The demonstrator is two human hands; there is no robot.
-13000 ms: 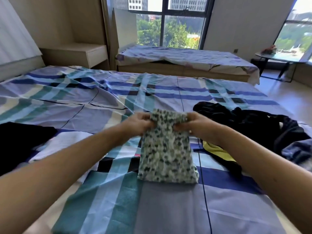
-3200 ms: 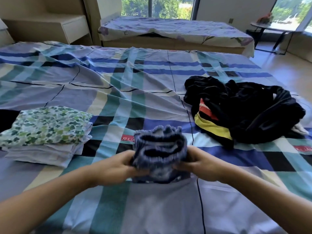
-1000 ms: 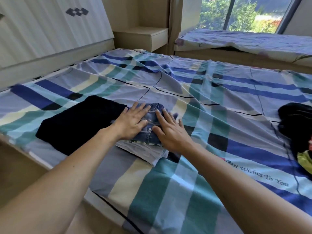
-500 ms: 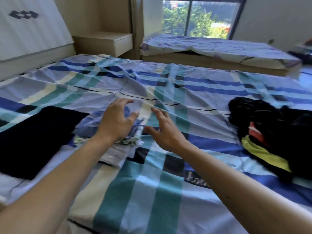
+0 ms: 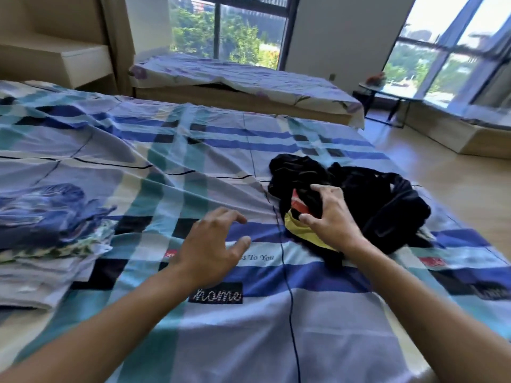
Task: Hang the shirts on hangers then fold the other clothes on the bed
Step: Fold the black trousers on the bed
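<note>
A crumpled pile of black clothes [image 5: 367, 200] with a red and yellow patch [image 5: 297, 219] lies on the right of the plaid bed sheet [image 5: 193, 161]. My right hand [image 5: 330, 219] is down on the pile's left side, fingers spread and bent over the black fabric, thumb by the yellow patch. My left hand [image 5: 211, 244] hovers open over bare sheet in the middle, holding nothing. At the left edge sits a stack of folded clothes: a blue denim piece [image 5: 44, 211] on top, a green floral piece [image 5: 74, 246] under it, a pale piece [image 5: 33, 280] at the bottom.
A second bed [image 5: 243, 78] with a pale floral cover stands behind this one. A wooden nightstand [image 5: 72, 59] is at the back left. A small dark-legged table [image 5: 387, 91] stands by the windows at the right. Wooden floor [image 5: 456, 178] runs along the bed's right side.
Both hands have left the folded stack and swung right. My right hand now rests on the black pile, my left hand trails over the middle of the sheet.
</note>
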